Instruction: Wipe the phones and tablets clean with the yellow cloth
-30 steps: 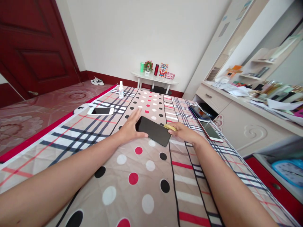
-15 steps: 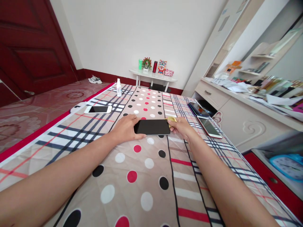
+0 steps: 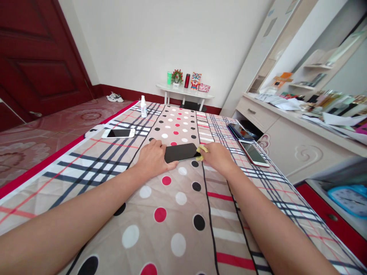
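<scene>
A black smartphone (image 3: pixel 181 152) lies just over the dotted middle strip of the bedspread, its right end tipped slightly away from me. My left hand (image 3: pixel 154 156) grips its left end, thumb along the near edge and fingers at the far side. Pinched in my right hand (image 3: pixel 217 156) is a small yellow cloth (image 3: pixel 203 149), which touches the phone's right end. The fingertips of my right hand are partly hidden by the cloth. A white phone (image 3: pixel 119 133) lies to the left, and a white spray bottle (image 3: pixel 143 107) stands upright farther back.
On the right lie a red-edged phone (image 3: pixel 254 153) and a dark tablet-like device (image 3: pixel 240 131). Beyond the bedspread (image 3: pixel 160 244), a low white table (image 3: pixel 186 91) holds a plant and ornaments. A cluttered dresser (image 3: pixel 275 126) and a blue clock (image 3: pixel 348 199) border the right side.
The black phone has turned a little, its right end now angled farther from me. My right hand has shifted left, with the cloth now wrapped against the phone's right end.
</scene>
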